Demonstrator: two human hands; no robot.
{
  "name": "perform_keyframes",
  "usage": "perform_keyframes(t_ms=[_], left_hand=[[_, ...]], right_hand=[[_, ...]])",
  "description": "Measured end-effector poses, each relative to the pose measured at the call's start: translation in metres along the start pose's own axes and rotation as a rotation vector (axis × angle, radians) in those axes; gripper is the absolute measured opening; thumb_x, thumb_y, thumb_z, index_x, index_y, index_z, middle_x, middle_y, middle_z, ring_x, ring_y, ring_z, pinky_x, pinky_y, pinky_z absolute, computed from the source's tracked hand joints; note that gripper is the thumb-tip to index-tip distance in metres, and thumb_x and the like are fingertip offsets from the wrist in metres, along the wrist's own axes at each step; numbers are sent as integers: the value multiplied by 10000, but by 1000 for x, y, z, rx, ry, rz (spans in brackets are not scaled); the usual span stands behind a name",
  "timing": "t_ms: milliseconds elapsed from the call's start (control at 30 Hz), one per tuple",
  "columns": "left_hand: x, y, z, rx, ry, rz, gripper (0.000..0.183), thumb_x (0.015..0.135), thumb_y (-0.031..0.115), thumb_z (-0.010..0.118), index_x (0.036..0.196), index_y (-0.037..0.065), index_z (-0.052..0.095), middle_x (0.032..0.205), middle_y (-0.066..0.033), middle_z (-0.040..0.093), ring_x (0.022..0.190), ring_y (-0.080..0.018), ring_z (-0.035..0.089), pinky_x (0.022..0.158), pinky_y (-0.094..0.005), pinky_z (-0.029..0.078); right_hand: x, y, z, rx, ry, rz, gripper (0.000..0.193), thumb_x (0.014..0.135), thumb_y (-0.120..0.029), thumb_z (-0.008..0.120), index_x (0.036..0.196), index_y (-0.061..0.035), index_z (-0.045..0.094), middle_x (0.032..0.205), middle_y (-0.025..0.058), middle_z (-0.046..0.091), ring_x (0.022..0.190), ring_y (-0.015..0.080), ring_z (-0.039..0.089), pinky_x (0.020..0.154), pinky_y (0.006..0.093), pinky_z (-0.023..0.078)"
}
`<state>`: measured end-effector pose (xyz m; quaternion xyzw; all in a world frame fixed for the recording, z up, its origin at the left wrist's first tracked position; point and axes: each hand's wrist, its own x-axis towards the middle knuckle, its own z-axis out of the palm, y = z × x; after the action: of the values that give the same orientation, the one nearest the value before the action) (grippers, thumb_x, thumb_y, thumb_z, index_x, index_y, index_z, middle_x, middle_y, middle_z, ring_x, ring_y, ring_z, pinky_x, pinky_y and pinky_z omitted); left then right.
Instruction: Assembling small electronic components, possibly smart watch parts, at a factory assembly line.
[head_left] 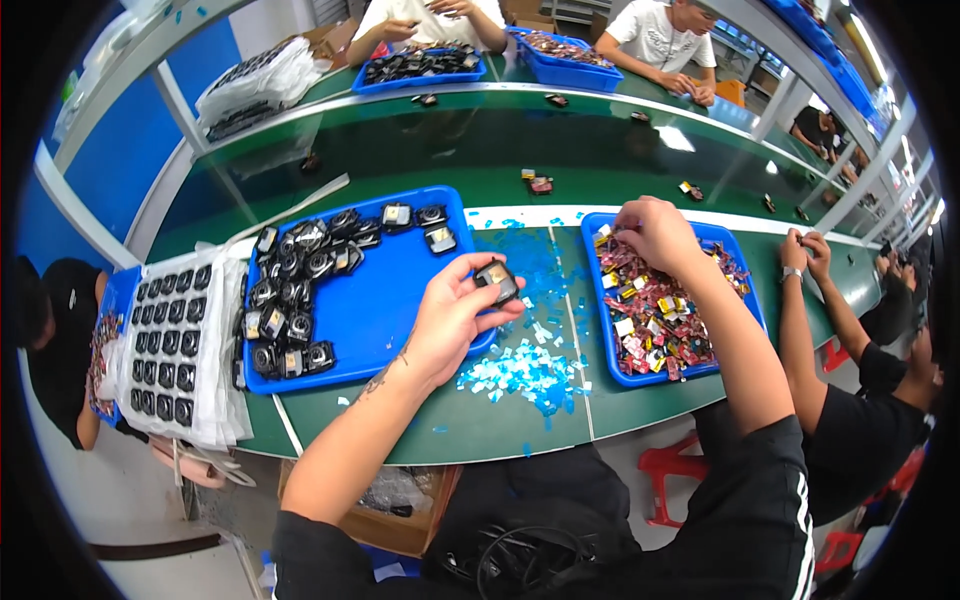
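My left hand (452, 312) grips a small black device housing (497, 281) with a pale square on its upturned face, over the right edge of a blue tray (395, 295). Many similar black housings (290, 290) crowd that tray's left side and far end. Over a second blue tray (604, 335), my right hand (662, 238) reaches down with fingers drawn together at the far left corner. Whatever those fingertips pinch is hidden. Small reddish circuit parts with yellow and white pieces (655, 310) fill this tray.
Blue and white film scraps (530, 375) lie heaped between the trays. At the left stands a stack of white packing trays (170, 350) holding black units. Loose parts (538, 183) sit on the green belt (420, 140) beyond. Co-workers sit across and at the right.
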<state>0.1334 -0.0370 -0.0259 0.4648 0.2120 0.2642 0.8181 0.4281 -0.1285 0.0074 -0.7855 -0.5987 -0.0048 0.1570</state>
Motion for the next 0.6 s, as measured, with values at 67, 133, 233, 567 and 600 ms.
perform_keyframes(t_ms=[67, 133, 233, 567, 600], left_hand=[[1, -1, 1, -30, -3, 8, 367, 929, 69, 559, 1277, 11, 459, 1118, -169, 623, 879, -196, 674, 805, -314, 567], [0, 1, 4, 0, -26, -11, 386, 933, 60, 543, 1308, 45, 453, 1113, -151, 617, 878, -190, 666, 804, -322, 555], [0, -1, 0, 17, -56, 7, 388, 933, 63, 541, 1313, 71, 464, 1099, -129, 614, 860, -178, 654, 800, -321, 545], [0, -3, -1, 56, -93, -2, 364, 922, 94, 582, 1276, 64, 501, 1064, -106, 629, 799, -151, 646, 767, -295, 539], [0, -3, 0, 69, -95, -2, 363, 923, 96, 583, 1275, 65, 502, 1064, -106, 629, 796, -149, 644, 764, -292, 538]], right_hand=[[-6, 4, 1, 37, 158, -30, 128, 738, -67, 688, 861, -35, 686, 779, 140, 680, 746, 307, 665, 693, 396, 522], [-14, 0, 0, 127, 158, 60, 138, 748, -53, 666, 882, -21, 678, 744, 134, 672, 706, 273, 659, 679, 368, 520], [-24, -14, -8, 192, 233, 174, 139, 764, -49, 650, 896, -15, 674, 727, 111, 664, 657, 210, 639, 657, 324, 511], [-62, 1, -34, 512, 127, 277, 73, 830, -18, 649, 883, 29, 663, 739, 26, 660, 655, 75, 585, 612, 236, 480], [-64, 4, -30, 435, 80, 279, 80, 829, -19, 650, 892, 28, 666, 751, 36, 670, 661, 81, 596, 621, 242, 487]])
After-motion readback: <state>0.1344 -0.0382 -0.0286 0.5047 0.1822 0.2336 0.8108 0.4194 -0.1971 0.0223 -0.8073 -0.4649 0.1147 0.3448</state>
